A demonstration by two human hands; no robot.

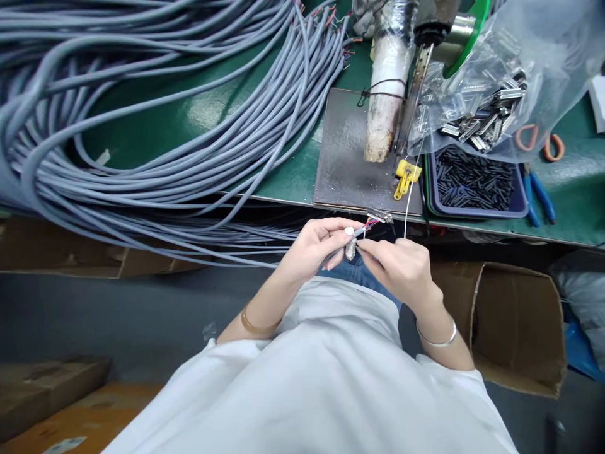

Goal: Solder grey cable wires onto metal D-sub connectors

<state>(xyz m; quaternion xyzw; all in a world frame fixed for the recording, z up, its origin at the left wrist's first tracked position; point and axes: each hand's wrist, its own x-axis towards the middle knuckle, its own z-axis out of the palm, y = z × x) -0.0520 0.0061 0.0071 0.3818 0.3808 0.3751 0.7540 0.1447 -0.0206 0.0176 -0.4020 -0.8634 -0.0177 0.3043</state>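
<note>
Just off the bench's front edge, my left hand [317,244] is closed around the end of a grey cable [360,231]. Thin red, blue and purple wires [372,222] fan out of that cable end toward a small metal connector [379,216]. A silvery, crumpled-looking piece [350,250] hangs under the left fingers. My right hand [401,265] is pinched close beside the cable, its fingertips nearly meeting the left ones. A thin white wire [409,200] runs down from the bench into the right hand; the fingertips hide its end.
Grey cables [189,151] lie bundled across the left bench. A wrapped white cylinder [385,113] and metal rod [416,94] overhang a dark board [343,151] with a yellow clip [406,178]. Rightward are a bag of connectors [496,107], a bin [477,213] of black tubes, and pliers [539,192].
</note>
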